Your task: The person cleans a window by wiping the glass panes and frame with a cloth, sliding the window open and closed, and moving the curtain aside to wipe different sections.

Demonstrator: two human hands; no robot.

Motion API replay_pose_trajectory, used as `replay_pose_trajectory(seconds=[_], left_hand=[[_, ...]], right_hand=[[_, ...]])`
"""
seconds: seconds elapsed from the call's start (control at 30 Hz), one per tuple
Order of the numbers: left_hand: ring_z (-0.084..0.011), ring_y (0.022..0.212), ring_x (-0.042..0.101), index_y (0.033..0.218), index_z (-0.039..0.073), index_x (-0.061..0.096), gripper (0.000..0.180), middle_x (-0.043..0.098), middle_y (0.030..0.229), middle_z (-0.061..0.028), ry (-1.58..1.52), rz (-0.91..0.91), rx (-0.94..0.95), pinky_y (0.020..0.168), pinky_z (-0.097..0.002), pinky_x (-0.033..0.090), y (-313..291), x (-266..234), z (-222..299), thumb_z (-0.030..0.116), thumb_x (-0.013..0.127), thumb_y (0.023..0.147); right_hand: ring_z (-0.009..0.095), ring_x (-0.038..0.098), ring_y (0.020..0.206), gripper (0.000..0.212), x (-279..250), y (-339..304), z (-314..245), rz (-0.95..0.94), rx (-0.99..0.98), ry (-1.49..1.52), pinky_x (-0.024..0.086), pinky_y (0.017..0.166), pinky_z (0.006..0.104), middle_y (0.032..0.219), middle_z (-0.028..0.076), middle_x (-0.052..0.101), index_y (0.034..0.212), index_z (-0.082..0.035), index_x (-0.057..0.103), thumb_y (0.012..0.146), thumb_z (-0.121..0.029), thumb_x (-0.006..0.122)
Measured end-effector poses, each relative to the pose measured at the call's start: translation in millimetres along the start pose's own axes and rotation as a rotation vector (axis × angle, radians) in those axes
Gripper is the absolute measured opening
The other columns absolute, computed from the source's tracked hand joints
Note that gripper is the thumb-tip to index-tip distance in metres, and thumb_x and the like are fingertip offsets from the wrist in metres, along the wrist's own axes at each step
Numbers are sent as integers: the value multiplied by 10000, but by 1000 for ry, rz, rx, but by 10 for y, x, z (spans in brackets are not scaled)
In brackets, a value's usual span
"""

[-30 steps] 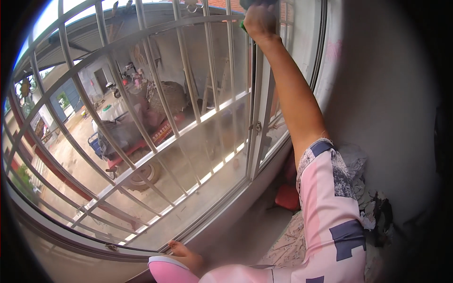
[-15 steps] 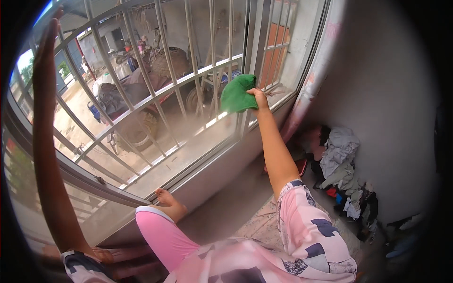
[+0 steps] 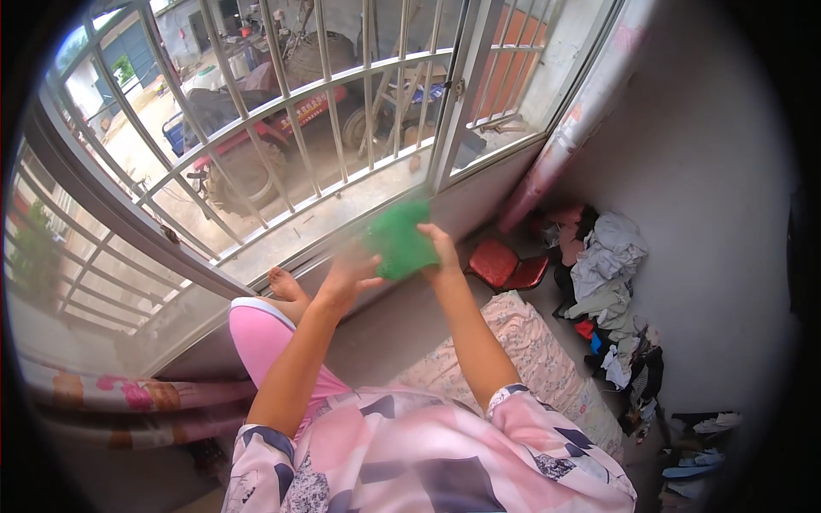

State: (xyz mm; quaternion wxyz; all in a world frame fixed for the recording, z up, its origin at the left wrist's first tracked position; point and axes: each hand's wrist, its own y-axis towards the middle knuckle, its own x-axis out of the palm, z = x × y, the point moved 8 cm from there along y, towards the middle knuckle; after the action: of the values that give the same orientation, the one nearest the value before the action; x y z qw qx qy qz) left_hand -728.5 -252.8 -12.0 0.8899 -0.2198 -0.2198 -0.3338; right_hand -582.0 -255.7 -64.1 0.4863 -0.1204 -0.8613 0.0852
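A green cloth [image 3: 402,244], smeared by motion, is held up in front of me just below the window's lower frame. My right hand [image 3: 440,256] is closed on its right edge, the thumb lying over the front. At the cloth's lower left is my left hand [image 3: 346,278]. Its thumb and one finger reach the cloth's edge, but blur hides the other fingers and whether they grip. The sliding window [image 3: 445,111] has a metal frame, with white bars [image 3: 282,111] beyond it. My bare foot [image 3: 286,284] rests by the sill at the left.
A red seat [image 3: 494,262] stands below the window's right corner. Behind my right arm is a flowered bed cover [image 3: 513,329]. Clothes [image 3: 607,256] are heaped along the right wall [image 3: 710,214]. A patterned curtain [image 3: 145,395] hangs at the lower left. Outside the bars stands a red tractor [image 3: 282,120].
My right hand has brought the cloth down and toward me from the window frame. My left hand has come from high at the far left to the cloth. My view has shifted.
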Motion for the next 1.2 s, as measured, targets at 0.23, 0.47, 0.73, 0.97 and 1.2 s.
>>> replay_pose_trajectory(seconds=[0.23,0.47,0.73,0.97,1.2], left_hand=[[-325,1087,493,1236,123,489,592,403,1299,-155,1423,153,726,931,-428,376,-647,469,-20,111,713,688],[-39,691,558,932,21,603,161,594,832,58,593,113,148,587,-185,429,-616,62,-340,163,532,909],[-33,710,559,955,73,588,160,589,823,42,-2,170,-53,629,-179,451,-739,43,-358,214,529,909],[-45,693,558,938,-1,611,170,617,801,3,294,148,175,646,-172,445,-624,-208,77,148,541,897],[-66,710,566,977,3,611,183,613,788,-6,596,216,110,660,-195,456,-467,-531,8,149,546,887]], right_hand=[[238,604,837,230,-685,-512,449,222,-212,-173,512,735,365,925,112,607,992,-10,562,820,-158,522],[189,611,894,717,-159,-847,665,-48,265,-46,481,811,311,973,95,632,1062,1,566,840,-650,362],[153,574,953,575,253,-1141,677,-90,71,-186,462,843,303,1043,68,599,1144,-28,532,815,-496,586],[134,576,854,385,151,-1259,582,-71,115,-572,460,753,266,942,55,618,1080,22,576,811,-238,666],[161,577,896,381,250,-1390,587,-330,296,-414,456,803,278,1020,96,602,1108,35,548,883,-273,539]])
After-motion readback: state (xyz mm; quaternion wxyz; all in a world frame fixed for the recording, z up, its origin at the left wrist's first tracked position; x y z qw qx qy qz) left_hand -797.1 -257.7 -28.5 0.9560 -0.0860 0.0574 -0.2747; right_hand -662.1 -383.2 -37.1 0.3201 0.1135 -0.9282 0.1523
